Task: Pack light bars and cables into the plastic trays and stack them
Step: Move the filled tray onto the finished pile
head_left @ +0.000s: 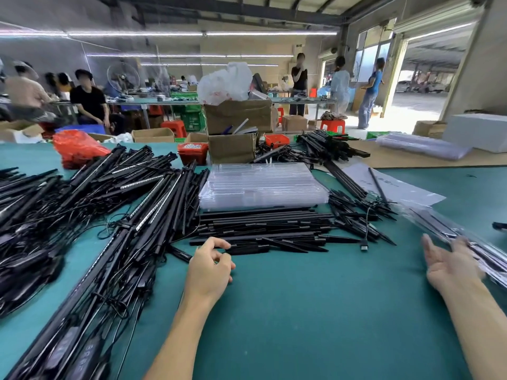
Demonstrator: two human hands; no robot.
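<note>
A stack of clear plastic trays (263, 185) lies at the middle of the green table. In front of it lies a heap of black stakes and short bars (263, 229). A big pile of long black light bars with cables (104, 204) covers the left. My left hand (210, 267) hovers just before the stakes, fingers loosely curled, holding nothing. My right hand (452, 264) is open at the right, fingers spread against the edge of a packed clear tray (466, 242) that is blurred.
A red bag (76, 150), a red basket of small parts (193, 152) and cardboard boxes (233, 149) stand at the table's far edge. More bars (329, 146) and clear bags (422, 145) lie at the back right. Several people are behind.
</note>
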